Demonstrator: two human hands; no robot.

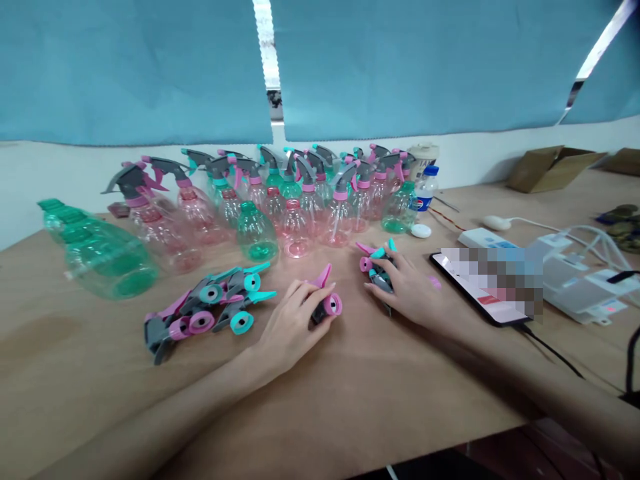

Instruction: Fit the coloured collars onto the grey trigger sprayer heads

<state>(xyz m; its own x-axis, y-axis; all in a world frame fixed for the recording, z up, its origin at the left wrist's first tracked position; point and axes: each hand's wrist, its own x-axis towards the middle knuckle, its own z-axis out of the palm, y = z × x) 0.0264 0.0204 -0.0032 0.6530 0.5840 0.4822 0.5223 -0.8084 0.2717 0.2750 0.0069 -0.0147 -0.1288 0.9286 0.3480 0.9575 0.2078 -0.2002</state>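
Observation:
My left hand [295, 312] is closed around a trigger spray head [332, 305] with a pink collar and pink trigger, its collar opening turned towards me. To its right, my right hand [404, 285] curls over a small bunch of spray heads [367, 265], pink and turquoise on grey bodies, low over the table. My palm and fingers partly hide that bunch. On the left lies a pile of spray heads [201, 322] with pink or turquoise collars and triggers, heaped on their sides.
Behind my hands stand several clear pink bottles [297, 233] and green bottles [257, 233], many fitted with spray heads. More green bottles [107, 257] lie at the left. A phone [483, 287], a power strip [575, 280], a white cap [421, 231] and a cardboard box [543, 170] are at the right.

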